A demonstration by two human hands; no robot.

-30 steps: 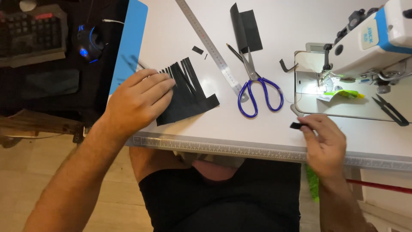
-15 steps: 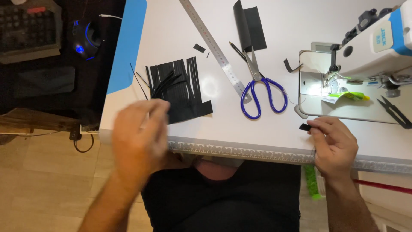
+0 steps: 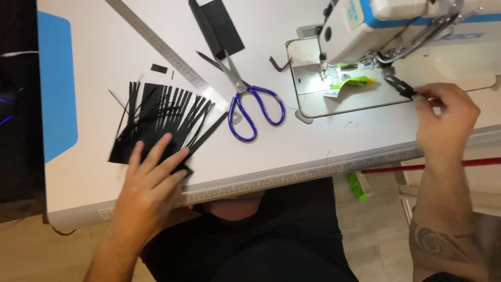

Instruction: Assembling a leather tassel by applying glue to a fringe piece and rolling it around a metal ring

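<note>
My left hand [image 3: 148, 193] lies flat, fingers spread, on the near edge of a fan of thin black fabric strips [image 3: 162, 112] on the white table [image 3: 292, 156]. It presses on them without gripping. At the right, my right hand [image 3: 449, 117] reaches to the sewing machine's bed. Its fingertips are pinched on the near end of black thread snips [image 3: 399, 84] lying there. A green and white scrap [image 3: 352, 82] sits under the lit needle area.
Blue-handled scissors [image 3: 255, 107] lie between the strips and the white sewing machine [image 3: 396, 21]. A steel ruler [image 3: 167, 52] runs diagonally behind them, beside a folded black fabric piece [image 3: 219, 23]. A blue mat [image 3: 55, 83] lies at the left, and a red rod [image 3: 469, 163] runs below the table's right edge.
My left hand left the strips, dropped off the table edge, then came back onto them. My right hand moved from the table's front edge up to the snips on the machine bed.
</note>
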